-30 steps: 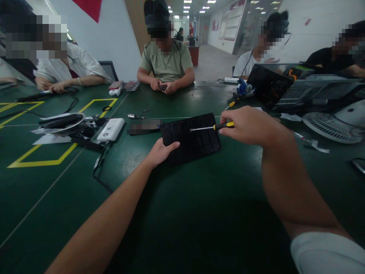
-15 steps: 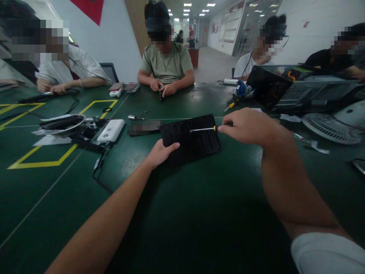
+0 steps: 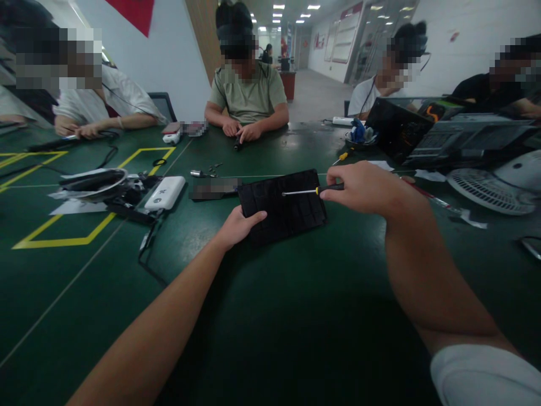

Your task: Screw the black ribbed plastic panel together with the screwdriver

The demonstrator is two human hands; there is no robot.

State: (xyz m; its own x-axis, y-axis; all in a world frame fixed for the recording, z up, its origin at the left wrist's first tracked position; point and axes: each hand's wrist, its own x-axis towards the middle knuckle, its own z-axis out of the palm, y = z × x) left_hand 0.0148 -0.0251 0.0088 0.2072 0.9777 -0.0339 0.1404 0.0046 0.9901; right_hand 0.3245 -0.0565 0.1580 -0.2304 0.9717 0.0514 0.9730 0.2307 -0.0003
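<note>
My left hand point(image 3: 239, 226) grips the left edge of a flat black rectangular panel point(image 3: 298, 208), thumb across its face. The panel has raised ribs or sections and is tilted towards me. My right hand point(image 3: 359, 186) is closed round the black and yellow handle of a screwdriver point(image 3: 301, 192). Its thin metal shaft points left, and the tip meets the panel near its upper middle. Whether a screw sits under the tip is too small to tell. Just left of the panel lies a flat dark piece point(image 3: 214, 189), partly blurred out.
A white power bank point(image 3: 164, 193) with a cable lies left, beside a cluttered round tray point(image 3: 99, 183). Small metal parts point(image 3: 215, 168) lie beyond. Another yellow screwdriver point(image 3: 343, 157), a white fan point(image 3: 490, 189) and a dark computer case point(image 3: 465, 138) stand right. Several people sit around the green table point(image 3: 270, 316).
My right-hand fingers have shifted slightly on the screwdriver handle, showing more of it. The screwdriver tip and the panel stay in nearly the same place, and my left hand has not moved.
</note>
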